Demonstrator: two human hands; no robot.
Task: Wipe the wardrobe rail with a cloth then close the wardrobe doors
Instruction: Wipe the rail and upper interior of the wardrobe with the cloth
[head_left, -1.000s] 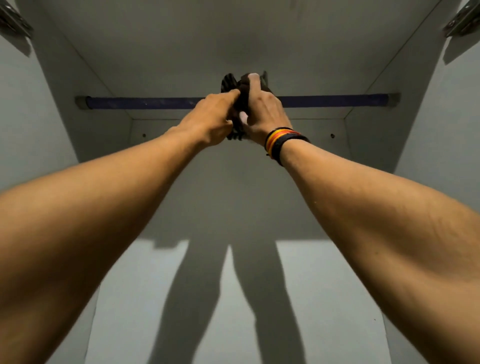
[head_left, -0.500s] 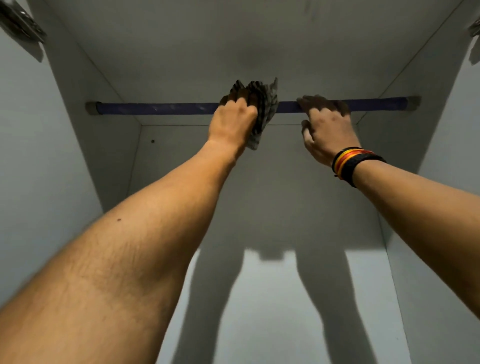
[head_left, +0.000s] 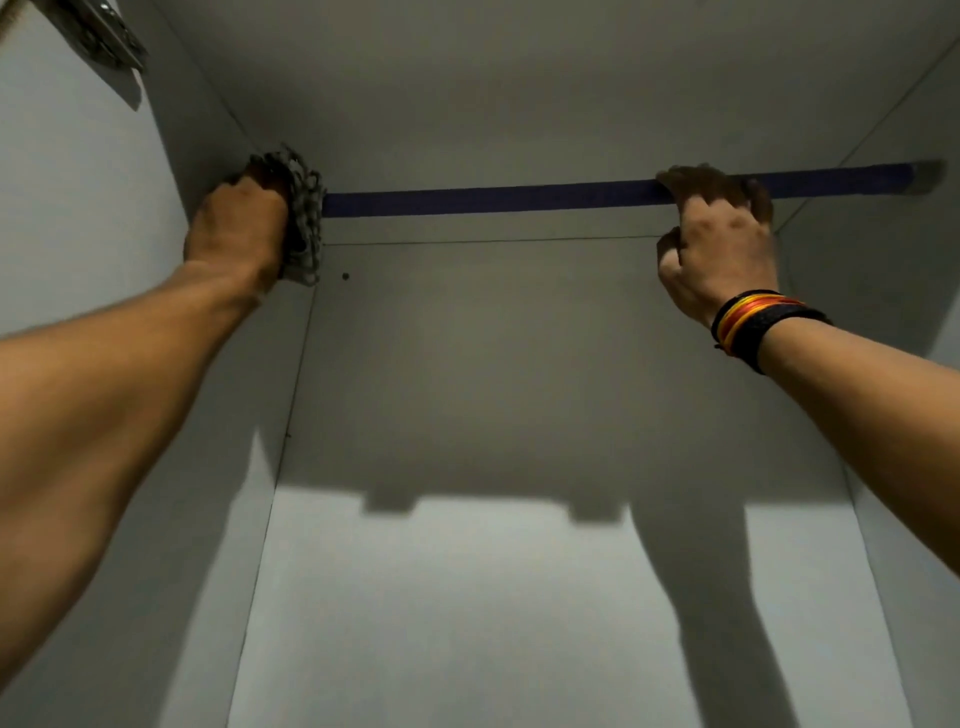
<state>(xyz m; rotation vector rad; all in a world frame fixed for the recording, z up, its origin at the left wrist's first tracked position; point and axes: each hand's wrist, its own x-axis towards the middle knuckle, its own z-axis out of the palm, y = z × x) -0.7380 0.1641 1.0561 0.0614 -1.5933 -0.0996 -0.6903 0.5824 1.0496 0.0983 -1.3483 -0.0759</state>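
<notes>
While our left hand (head_left: 236, 231) stays out of mention elsewhere, it is clenched around the checked cloth (head_left: 304, 221), wrapping it on the dark blue rail (head_left: 488, 197) at the rail's far-left end, tight beside the left side panel (head_left: 171, 171). Our right hand (head_left: 719, 244) hooks curled fingers over the bare rail near its right end. We judge knuckles could scrape the panel, or the cloth bunch and slip off. Open rail lies between our hands; no door is visible.

rail (head_left: 488, 196) matt blue; cloth (head_left: 305, 218) coarse checked weave; hinge (head_left: 98, 32) shiny metal.
</notes>
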